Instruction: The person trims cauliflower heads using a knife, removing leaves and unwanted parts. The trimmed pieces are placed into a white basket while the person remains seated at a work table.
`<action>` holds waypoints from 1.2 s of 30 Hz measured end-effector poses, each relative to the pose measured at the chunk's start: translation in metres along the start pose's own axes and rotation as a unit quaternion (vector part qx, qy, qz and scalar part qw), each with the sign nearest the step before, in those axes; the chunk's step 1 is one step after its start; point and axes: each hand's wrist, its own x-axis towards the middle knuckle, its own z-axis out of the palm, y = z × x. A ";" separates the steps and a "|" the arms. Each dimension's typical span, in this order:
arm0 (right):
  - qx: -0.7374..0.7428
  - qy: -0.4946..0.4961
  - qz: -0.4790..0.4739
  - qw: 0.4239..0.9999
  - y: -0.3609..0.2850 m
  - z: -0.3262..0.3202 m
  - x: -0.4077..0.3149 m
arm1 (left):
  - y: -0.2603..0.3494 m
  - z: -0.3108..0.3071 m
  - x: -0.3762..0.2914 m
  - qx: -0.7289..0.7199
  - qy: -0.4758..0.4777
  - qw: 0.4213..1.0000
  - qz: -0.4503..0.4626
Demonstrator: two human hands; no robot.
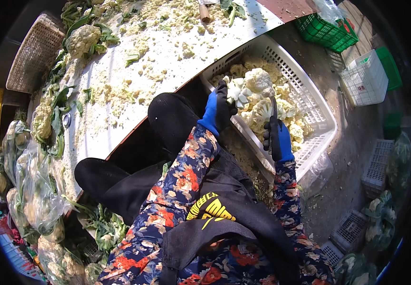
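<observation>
My left hand (pixel 220 107), in a blue and black work glove, holds a trimmed cauliflower piece (pixel 238 93) by its side, its pale cut stem showing, over the near side of a white plastic crate (pixel 312 139). My right hand (pixel 278 137), gloved the same way, is closed around a knife (pixel 273 107) whose dark, narrow blade points away from me toward the florets. Cauliflower florets (pixel 287 107) are heaped in the crate under both hands. One large rounded floret (pixel 258 80) lies just beyond the blade's tip; whether the blade touches it I cannot tell.
A white table (pixel 120 131) strewn with crumbs and leaves runs along the left. On it are a whole cauliflower (pixel 83 41) and a wooden-handled tool (pixel 204 13). Bagged cauliflowers (pixel 34 192) pile up at the left. Green (pixel 328 34) and white crates (pixel 366 80) stand at the right.
</observation>
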 end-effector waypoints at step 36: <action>-0.071 0.040 -0.022 0.996 0.031 0.001 0.091 | 0.106 -0.246 -0.447 0.651 0.687 0.280 -0.159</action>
